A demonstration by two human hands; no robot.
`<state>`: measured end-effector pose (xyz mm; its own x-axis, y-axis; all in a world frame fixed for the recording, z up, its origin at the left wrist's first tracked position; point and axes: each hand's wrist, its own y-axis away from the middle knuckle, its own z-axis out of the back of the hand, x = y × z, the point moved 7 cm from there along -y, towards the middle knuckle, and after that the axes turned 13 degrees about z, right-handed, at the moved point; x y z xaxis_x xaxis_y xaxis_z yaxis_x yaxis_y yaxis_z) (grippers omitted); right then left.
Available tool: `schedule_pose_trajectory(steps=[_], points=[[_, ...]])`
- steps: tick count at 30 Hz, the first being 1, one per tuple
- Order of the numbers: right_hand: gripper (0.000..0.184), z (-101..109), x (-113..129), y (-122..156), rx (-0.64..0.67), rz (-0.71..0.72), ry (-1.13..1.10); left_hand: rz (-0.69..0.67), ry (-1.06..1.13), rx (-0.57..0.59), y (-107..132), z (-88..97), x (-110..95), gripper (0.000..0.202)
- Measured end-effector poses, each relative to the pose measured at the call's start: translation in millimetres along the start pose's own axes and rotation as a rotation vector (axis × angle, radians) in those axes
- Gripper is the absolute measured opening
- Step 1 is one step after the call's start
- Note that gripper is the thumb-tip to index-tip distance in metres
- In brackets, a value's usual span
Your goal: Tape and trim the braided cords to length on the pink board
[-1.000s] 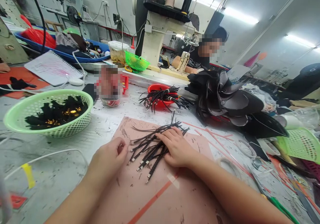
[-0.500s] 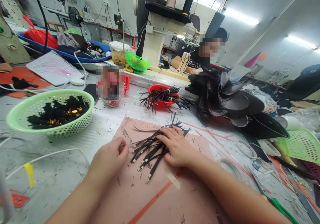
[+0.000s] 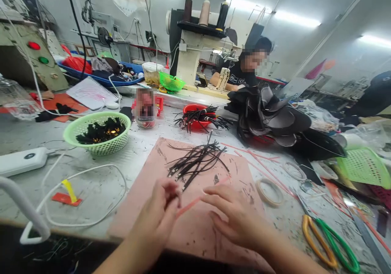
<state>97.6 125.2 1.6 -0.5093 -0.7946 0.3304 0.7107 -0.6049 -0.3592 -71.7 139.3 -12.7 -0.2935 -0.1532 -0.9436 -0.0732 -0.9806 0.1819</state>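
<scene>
On the pinkish-brown board [image 3: 137,209] lies a loose pile of black braided cords [image 3: 195,162] with pale-tipped ends. My left hand [image 3: 163,209] is just in front of the pile, its fingers curled together; what they hold, if anything, is hidden. To its right, my right hand [image 3: 229,213] hovers over the board with fingers apart and holds nothing. An orange strip [image 3: 195,202] runs diagonally between my hands. Its lower end passes behind my left fingers, and I cannot tell whether they touch it.
A green basket [image 3: 96,121] of black pieces stands left. More black cords fill a red bowl [image 3: 198,123] behind the board. Scissors [image 3: 328,241] and a tape roll [image 3: 269,192] lie right. Beyond are stacked black pieces [image 3: 275,115] and a co-worker [image 3: 244,70] behind a sewing machine [image 3: 187,60].
My right hand has lifted off the black cords and drawn back toward me, its fingers opening. My left hand has moved right and nearer to me. The view has shifted, showing more of the table's front.
</scene>
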Motion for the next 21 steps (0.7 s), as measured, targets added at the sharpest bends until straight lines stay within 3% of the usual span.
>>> schedule_pose_trajectory(steps=[2, 5, 8, 11, 14, 16, 21], points=[[0.029, 4.5, 12.4, 21.7, -0.088, -0.072, -0.077, 0.109, 0.093, 0.234, 24.0, -34.3, 12.6, 0.028], [0.019, 2.2, 29.2, 45.9, -0.198, -0.158, -0.266, 0.190, 0.130, 0.422, 50.2, -73.8, 31.3, 0.046], [0.011, -3.8, 44.7, 58.6, -0.292, -0.192, -0.370, 0.156, 0.088, 0.502, 63.9, -99.1, 38.7, 0.057], [0.011, -3.5, 51.1, 67.6, -0.378, -0.233, -0.355, 0.122, 0.034, 0.483, 68.7, -108.5, 34.0, 0.059], [0.014, 8.5, 48.7, 75.0, -0.442, -0.221, -0.264, 0.080, -0.097, 0.451, 69.4, -105.3, 22.2, 0.052], [0.016, 22.6, 36.0, 81.9, -0.514, -0.256, -0.212, 0.074, -0.220, 0.395, 67.5, -92.3, 19.3, 0.039], [0.019, 43.8, -30.3, 95.0, -0.609, -0.531, -0.261, 0.134, -0.358, 0.160, 62.5, -21.5, 43.6, 0.025]])
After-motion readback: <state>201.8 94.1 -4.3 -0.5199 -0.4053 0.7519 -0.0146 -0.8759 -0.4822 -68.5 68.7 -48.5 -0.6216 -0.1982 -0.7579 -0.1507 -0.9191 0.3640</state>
